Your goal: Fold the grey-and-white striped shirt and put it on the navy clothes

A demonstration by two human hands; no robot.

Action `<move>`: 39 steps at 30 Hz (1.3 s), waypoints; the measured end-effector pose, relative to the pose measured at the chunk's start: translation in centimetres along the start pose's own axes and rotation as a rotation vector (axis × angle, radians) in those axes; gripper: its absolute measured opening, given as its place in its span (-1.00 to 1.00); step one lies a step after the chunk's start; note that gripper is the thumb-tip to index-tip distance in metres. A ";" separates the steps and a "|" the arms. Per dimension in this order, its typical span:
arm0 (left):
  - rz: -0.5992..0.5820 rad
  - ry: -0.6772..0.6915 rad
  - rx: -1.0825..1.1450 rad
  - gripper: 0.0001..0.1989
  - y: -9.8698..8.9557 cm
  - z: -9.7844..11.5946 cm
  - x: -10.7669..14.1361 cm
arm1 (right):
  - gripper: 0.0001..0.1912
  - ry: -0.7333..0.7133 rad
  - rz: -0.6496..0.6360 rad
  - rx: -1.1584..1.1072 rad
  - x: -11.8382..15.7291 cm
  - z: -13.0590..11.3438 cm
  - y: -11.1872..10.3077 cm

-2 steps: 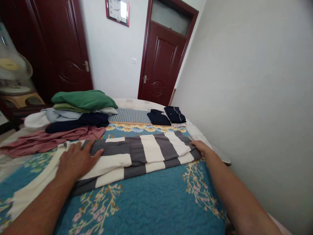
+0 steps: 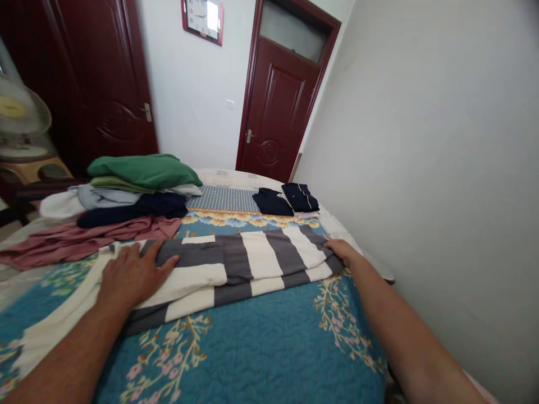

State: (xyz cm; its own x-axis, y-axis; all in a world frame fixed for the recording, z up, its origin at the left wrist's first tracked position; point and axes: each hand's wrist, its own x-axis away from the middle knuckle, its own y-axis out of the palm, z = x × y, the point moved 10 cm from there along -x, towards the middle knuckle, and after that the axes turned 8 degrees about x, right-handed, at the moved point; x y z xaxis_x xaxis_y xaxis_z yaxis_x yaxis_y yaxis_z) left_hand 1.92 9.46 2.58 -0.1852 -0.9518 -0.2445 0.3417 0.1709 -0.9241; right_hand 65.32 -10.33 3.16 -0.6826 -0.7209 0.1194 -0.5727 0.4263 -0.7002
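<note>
A grey-and-cream striped sweater (image 2: 261,255) lies folded lengthwise across the bed, with a cream sleeve (image 2: 63,331) trailing to the lower left. My left hand (image 2: 135,272) rests flat on its left part, thumb and fingers spread. At the opposite end, my right hand (image 2: 343,251) has its fingers closed on the edge of the cloth; the fingertips are partly hidden. Both arms reach in from the bottom of the head view.
A blue floral quilt (image 2: 252,348) covers the bed. To the left are a heap topped by a green garment (image 2: 143,169) and a pink garment (image 2: 101,238). Folded dark clothes (image 2: 300,197) lie at the far side. A white wall (image 2: 442,140) borders the right.
Both hands and the sweater hold nearly the same places. The whole view has shifted very slightly.
</note>
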 end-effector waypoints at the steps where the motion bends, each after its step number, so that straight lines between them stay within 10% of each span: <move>1: -0.003 -0.006 0.011 -0.10 0.0 0.0 0.0 | -0.83 -0.019 0.011 0.023 0.1 -0.8 -0.1; 8: -0.005 -0.031 0.010 -0.09 -0.1 -0.1 0.1 | -0.84 -0.205 0.057 0.229 2.9 -8.4 0.5; 14: -0.003 -0.032 0.082 -0.08 0.0 -0.2 0.0 | -0.66 -0.426 0.200 0.664 9.8 -15.9 5.6; 23: 0.012 -0.018 0.034 -0.08 0.0 -0.2 0.0 | -0.61 -0.387 0.153 0.830 13.6 -16.4 14.7; 39: 0.013 -0.034 0.050 -0.10 -0.3 0.0 0.4 | -0.64 -0.467 0.073 0.851 16.4 -18.8 17.6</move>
State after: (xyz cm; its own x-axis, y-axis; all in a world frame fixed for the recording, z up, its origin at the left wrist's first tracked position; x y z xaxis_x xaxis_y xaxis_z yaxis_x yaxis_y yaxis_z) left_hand 1.79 8.98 2.73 -0.1493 -0.9580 -0.2450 0.3894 0.1708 -0.9051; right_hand 35.47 -4.36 6.04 -0.3494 -0.9308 -0.1072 0.1090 0.0733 -0.9913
